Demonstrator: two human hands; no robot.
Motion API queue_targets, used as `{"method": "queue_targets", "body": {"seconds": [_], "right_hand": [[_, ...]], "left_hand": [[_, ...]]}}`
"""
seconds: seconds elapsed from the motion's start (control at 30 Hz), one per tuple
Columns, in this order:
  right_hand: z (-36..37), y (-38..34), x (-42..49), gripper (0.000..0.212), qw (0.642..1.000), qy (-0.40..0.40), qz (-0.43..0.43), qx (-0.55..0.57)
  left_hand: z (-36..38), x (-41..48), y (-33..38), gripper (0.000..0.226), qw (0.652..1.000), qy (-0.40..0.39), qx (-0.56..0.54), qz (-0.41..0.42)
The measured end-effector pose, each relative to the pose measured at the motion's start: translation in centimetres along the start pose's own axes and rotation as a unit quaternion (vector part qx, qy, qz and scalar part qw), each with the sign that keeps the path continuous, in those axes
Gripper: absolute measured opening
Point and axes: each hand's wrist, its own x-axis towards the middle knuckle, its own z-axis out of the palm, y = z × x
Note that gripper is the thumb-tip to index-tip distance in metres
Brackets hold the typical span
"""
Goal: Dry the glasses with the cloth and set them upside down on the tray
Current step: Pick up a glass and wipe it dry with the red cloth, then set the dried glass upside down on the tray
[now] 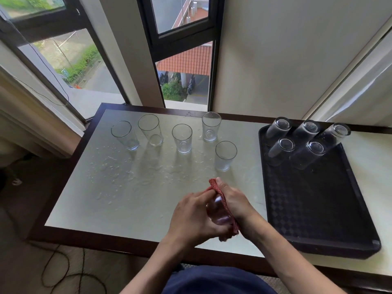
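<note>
Head view, looking down over both hands near the front edge of the table (127,198). Holding one glass (218,211) between the two hands, just above the tabletop. Curling the left hand (191,215) round its left side, bare fingers on the glass. Curling the right hand (235,200) round its right side, pressing the red cloth (214,184) between palm and glass. Showing the cloth poking out past the far end of the glass and hanging below the near end, so hiding rim and base; not possible to tell which end is the mouth.

Keeping the glass on its side, not upright, with the long axis running from near to far and leaning a little leftward at the far end.

Finding the tray (318,209) off to the right of the hands, with the right hand the nearer one. Counting five upturned glasses (284,145) crowded at its far end and seeing its near half bare. Counting five upright glasses (182,139) on the wet table beyond the hands, well apart from the tray.

Judging the step as drying, roughly halfway through the job. Judging the coming move as turning the glass mouth-down and carrying it rightward to a bare patch, just in front of the upturned ones. Risking a slip on wet glass at the bare left grip.
</note>
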Motion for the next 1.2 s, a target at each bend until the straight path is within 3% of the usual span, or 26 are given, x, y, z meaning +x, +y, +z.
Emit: {"method": "queue_targets", "body": {"seconds": [0.07, 0.1, 0.17, 0.2, 0.27, 0.37, 0.47, 0.57, 0.63, 0.7, 0.8, 0.93, 1.07, 1.2], "right_hand": [[-0.7, 1.3, 1.7, 0.049, 0.988, 0.088, -0.053, -0.118], [-1.1, 2.0, 2.6, 0.049, 0.965, 0.144, -0.095, -0.199], [-1.8, 3.6, 3.7, 0.048, 0.891, 0.237, -0.199, -0.332], [-2.0, 4.4, 4.1, 0.05, 0.855, 0.247, -0.248, -0.383], [-1.8, 6.1, 4.9, 0.057, 0.808, 0.191, -0.27, -0.487], [-1.6, 8.2, 6.2, 0.057, 0.81, 0.037, -0.171, -0.559], [-1.7, 8.3, 5.9, 0.045, 0.86, 0.017, -0.152, -0.487], [-2.0, 7.3, 3.7, 0.024, 0.912, 0.101, -0.192, -0.349], [-2.5, 6.6, 2.0, 0.016, 0.954, 0.14, -0.171, -0.202], [-3.6, 6.1, 0.6, 0.017, 0.989, 0.102, -0.107, -0.022], [-5.9, 6.0, -0.5, 0.036, 0.984, -0.004, 0.011, 0.178], [-9.0, 6.3, -1.1, 0.075, 0.934, -0.11, 0.044, 0.336], [-11.3, 5.9, -1.8, 0.08, 0.92, -0.094, 0.024, 0.38], [-14.8, 4.3, -1.9, 0.061, 0.958, 0.021, -0.024, 0.283]], "left_hand": [[-0.1, -0.2, -0.6, 0.061, 0.995, -0.033, -0.058, -0.078], [-0.2, -0.3, -1.0, 0.074, 0.989, -0.043, -0.076, -0.117], [-0.5, -0.7, -2.0, 0.094, 0.976, -0.032, -0.109, -0.185], [-0.5, -0.9, -2.6, 0.096, 0.967, -0.016, -0.132, -0.216], [-0.6, -1.2, -3.8, 0.095, 0.947, 0.016, -0.179, -0.266], [-0.7, -1.3, -5.0, 0.086, 0.924, 0.051, -0.231, -0.302], [-1.0, -0.8, -5.1, 0.082, 0.904, 0.054, -0.286, -0.313], [-0.5, 0.1, -4.2, 0.079, 0.882, 0.05, -0.354, -0.308], [0.1, 0.7, -3.2, 0.081, 0.861, 0.044, -0.407, -0.303], [1.1, 1.4, -2.3, 0.08, 0.828, 0.039, -0.468, -0.306], [2.9, 2.4, -0.5, 0.077, 0.79, 0.011, -0.535, -0.3], [5.8, 3.6, 1.5, 0.093, 0.784, -0.037, -0.55, -0.287], [7.9, 4.6, 2.6, 0.09, 0.797, -0.091, -0.529, -0.276], [9.6, 5.8, 2.6, 0.082, 0.851, -0.13, -0.458, -0.221]]}}
